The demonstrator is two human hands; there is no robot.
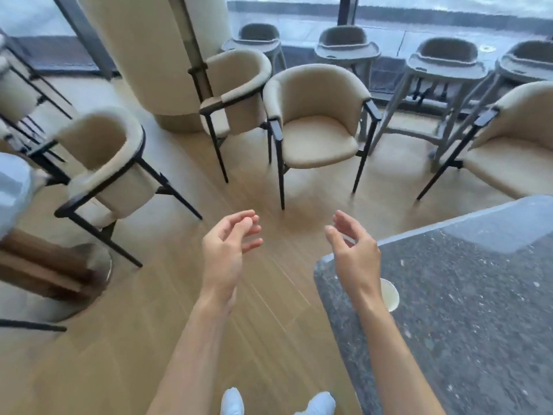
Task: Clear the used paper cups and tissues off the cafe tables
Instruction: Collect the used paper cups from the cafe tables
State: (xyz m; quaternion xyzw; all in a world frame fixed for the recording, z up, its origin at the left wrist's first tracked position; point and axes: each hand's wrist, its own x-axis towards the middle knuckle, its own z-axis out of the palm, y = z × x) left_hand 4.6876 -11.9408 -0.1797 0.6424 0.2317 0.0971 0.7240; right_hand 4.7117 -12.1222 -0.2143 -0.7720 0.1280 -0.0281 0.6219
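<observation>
— Where did we see the paper cup (390, 298)?
— On the table (466, 295), near its left edge, just behind our right hand's (354, 254) wrist.
— And our hands?
— Both loosely spread, empty; left hand (227, 250) over the floor.

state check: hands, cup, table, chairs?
left hand: empty, fingers loosely curled, over the floor
right hand: empty, relaxed, over the table corner
paper cup: on the table, partly hidden by the right forearm
dark stone table: holds the cup
beige armchair: unoccupied
</observation>
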